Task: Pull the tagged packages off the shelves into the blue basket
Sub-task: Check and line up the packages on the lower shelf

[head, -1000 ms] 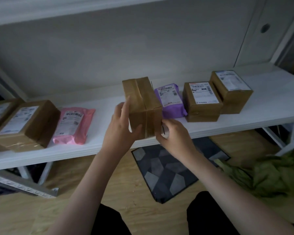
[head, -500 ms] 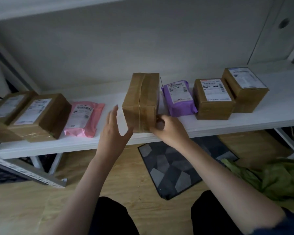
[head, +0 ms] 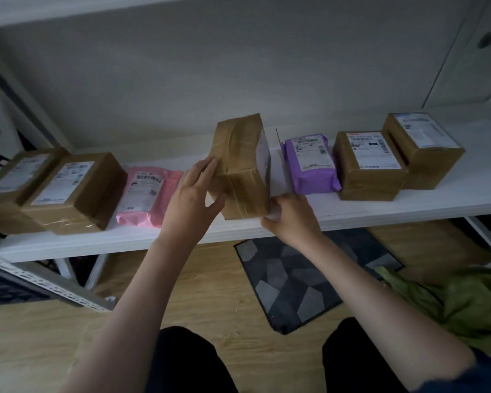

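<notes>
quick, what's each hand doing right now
Left hand: open, straight fingers pressed flat against the left side of the upright brown box.
Right hand: fingers curled, gripping the box's lower right corner.

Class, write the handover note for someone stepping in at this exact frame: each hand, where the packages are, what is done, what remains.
Left hand: flat, fingers straight against the left face of the taped cardboard box.
Right hand: fingers curled at the box's lower right corner, by its label side.
The box stands on edge at the front of the white shelf, tilted.
Still lying on the shelf: pink mailer, purple mailer, two labelled boxes to the left, two to the right.
Done: nothing visibly in a basket; the blue basket is not clearly in view.
Left: check this box's tag, then move tagged packages to the basket.
</notes>
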Tool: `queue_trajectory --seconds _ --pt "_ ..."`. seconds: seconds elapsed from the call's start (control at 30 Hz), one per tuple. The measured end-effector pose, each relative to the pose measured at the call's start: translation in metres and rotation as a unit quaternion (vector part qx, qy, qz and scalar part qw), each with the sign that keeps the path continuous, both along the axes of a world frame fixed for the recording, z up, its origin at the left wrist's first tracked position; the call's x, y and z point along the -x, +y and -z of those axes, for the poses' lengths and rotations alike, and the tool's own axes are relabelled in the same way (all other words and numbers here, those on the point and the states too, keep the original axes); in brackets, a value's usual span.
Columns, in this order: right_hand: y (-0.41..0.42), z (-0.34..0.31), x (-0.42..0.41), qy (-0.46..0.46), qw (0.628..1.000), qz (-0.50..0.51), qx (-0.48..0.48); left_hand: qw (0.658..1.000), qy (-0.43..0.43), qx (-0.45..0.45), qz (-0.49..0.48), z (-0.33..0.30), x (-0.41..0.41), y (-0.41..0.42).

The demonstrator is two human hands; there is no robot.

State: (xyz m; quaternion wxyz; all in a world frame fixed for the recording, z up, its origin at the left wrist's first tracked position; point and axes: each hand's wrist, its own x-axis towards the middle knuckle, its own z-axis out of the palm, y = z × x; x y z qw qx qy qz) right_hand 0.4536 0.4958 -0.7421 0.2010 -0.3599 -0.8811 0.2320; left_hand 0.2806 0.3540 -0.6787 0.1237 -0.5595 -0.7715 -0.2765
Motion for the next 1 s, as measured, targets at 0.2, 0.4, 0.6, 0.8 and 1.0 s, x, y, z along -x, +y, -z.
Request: queue_trajectory --seconds 0.2,0.4,0.6,0.8,1.0 --pt "-0.010 -0.018 0.027 0.040 0.994 -0.028 0.093 0.978 -0.181 -0.081 -0.070 0.021 0.022 -0.021" --pt "-0.039 -0.025 0.007 0.000 0.998 -0.055 -0.022 0.945 -0.310 -0.090 -0.048 0.061 -0.011 -0.047" --pt "-0.047 -0.024 -0.037 -0.020 0.997 -0.067 -0.033 0.950 -0.306 -0.053 -0.035 0.079 -0.028 -0.062" --pt "-0.026 -0.029 -0.036 -0.041 0.996 -0.081 -0.015 0.969 -0.244 0.019 -0.002 0.067 -0.022 -0.054" --pt "-0.005 -0.037 -0.015 -0.066 0.992 -0.102 -0.030 0.974 -0.220 0.050 -0.010 0.043 0.000 -0.028"
